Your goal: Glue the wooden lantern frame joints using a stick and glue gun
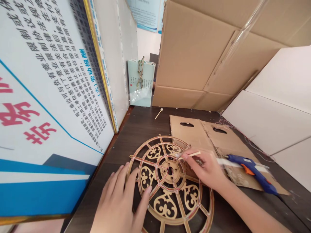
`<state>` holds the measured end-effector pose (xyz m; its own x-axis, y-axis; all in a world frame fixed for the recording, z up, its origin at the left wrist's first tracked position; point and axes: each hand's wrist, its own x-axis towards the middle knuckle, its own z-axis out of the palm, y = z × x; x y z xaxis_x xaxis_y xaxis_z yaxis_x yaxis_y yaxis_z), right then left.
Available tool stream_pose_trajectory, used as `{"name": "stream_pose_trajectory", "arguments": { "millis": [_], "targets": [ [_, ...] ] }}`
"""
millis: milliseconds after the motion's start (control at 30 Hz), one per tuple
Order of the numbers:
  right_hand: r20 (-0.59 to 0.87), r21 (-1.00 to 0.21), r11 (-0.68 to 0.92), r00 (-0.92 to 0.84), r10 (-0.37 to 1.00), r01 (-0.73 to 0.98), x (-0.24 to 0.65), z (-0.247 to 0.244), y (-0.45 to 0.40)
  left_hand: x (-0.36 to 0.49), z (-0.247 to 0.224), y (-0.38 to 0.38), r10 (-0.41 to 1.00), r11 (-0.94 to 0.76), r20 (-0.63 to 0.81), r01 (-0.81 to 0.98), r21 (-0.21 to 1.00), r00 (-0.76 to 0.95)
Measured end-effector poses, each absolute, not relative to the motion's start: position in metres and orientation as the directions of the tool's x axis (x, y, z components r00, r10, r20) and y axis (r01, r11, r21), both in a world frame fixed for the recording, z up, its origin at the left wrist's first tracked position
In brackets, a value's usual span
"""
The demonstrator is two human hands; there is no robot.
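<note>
Possibly the wheel (pixel 177 175), lying flat on the desk (pixel 144 124), could slide if the left hand (pixel 118 199), spread at its edge, steadies it poorly; the right hand (pixel 204 166), pinching a stick (pixel 195 153), could then slip.

We lay our left hand (pixel 116 200) back up, its fingers (pixel 132 181) spread and thumb (pixel 143 204) set apart; beyond and right of the left hand, our right hand (pixel 205 166) pinches; our bare right forearm (pixel 245 202) slants nearer, farther right.
</note>
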<state>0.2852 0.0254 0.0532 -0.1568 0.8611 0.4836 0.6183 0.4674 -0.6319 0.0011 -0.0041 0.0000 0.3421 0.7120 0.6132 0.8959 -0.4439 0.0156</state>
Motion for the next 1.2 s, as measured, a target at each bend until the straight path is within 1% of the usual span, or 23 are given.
{"name": "stream_pose_trajectory", "arguments": {
  "millis": [133,233,333,400,467,500,567,600,633,733,800,933,1100,1200],
  "targets": [
    [0.481,-0.643,0.448,-0.128,0.868,0.621,0.284,0.054,0.025,0.002,0.0,-0.005,0.723,-0.444,0.611,0.895,0.051,0.324],
    [0.488,-0.654,0.421,-0.075,0.87,0.628,0.287,0.056,0.025,-0.001,0.005,-0.005,0.714,-0.45,0.614,0.892,0.036,0.335],
    [0.487,-0.676,0.385,-0.011,0.873,0.628,0.295,0.061,0.027,0.001,0.025,-0.004,0.661,-0.498,0.643,0.867,-0.01,0.387],
    [0.471,-0.698,0.356,0.024,0.882,0.622,0.301,0.065,0.029,0.009,0.049,0.0,0.613,-0.584,0.651,0.812,-0.007,0.447],
    [0.443,-0.717,0.331,0.035,0.896,0.613,0.305,0.069,0.031,0.025,0.076,0.01,0.626,-0.68,0.57,0.73,0.064,0.533],
    [0.426,-0.725,0.321,0.031,0.904,0.609,0.305,0.071,0.032,0.035,0.088,0.018,0.641,-0.724,0.48,0.679,0.12,0.599],
    [0.396,-0.736,0.314,0.005,0.918,0.6,0.304,0.074,0.034,0.055,0.105,0.038,0.656,-0.754,0.259,0.609,0.246,0.709],
    [0.386,-0.738,0.318,-0.014,0.922,0.595,0.302,0.075,0.034,0.064,0.109,0.049,0.635,-0.765,0.179,0.58,0.278,0.752],
    [0.379,-0.738,0.325,-0.035,0.925,0.592,0.299,0.075,0.034,0.071,0.11,0.059,0.604,-0.788,0.16,0.554,0.269,0.781],
    [0.371,-0.733,0.352,-0.092,0.924,0.582,0.293,0.073,0.032,0.084,0.101,0.081,0.574,-0.81,0.16,0.528,0.254,0.803],
    [0.361,-0.737,0.353,-0.106,0.926,0.577,0.292,0.07,0.029,0.087,0.091,0.085,0.568,-0.814,0.177,0.516,0.266,0.804],
    [0.348,-0.762,0.319,-0.059,0.936,0.564,0.295,0.062,0.025,0.088,0.08,0.079,0.56,-0.818,0.219,0.49,0.301,0.799],
    [0.291,-0.829,0.258,-0.012,0.957,0.496,0.298,0.056,0.027,0.09,0.072,0.076,0.516,-0.853,0.291,0.45,0.265,0.806],
    [0.257,-0.859,0.234,-0.011,0.966,0.455,0.298,0.056,0.027,0.09,0.068,0.078,0.505,-0.858,0.309,0.43,0.28,0.806]
  ]
}}
